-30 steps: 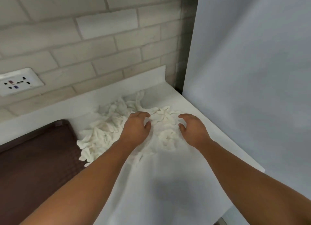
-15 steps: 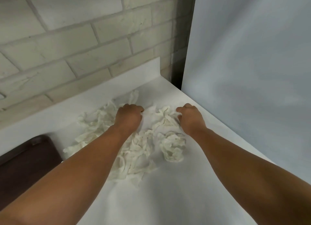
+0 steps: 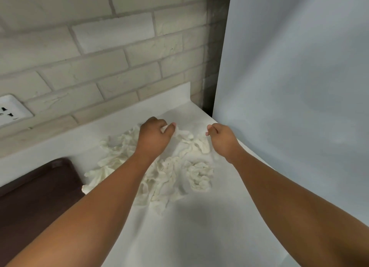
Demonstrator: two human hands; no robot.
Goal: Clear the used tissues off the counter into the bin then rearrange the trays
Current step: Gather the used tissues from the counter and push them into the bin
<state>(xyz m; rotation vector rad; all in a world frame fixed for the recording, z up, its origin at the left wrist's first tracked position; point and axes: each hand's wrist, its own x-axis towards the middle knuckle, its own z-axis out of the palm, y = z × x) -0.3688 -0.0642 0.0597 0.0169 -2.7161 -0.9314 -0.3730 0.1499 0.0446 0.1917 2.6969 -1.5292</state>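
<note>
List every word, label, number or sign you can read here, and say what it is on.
None can be read.
The wall socket shows only slots and small marks too blurred to read.
The tissues, brown tray, counter and white panel bear no text.

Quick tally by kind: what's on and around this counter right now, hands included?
2 hands: left hand, right hand
1 tissue heap, pieces too tangled to count singly
1 brown tray
1 wall socket
Total: 5
</note>
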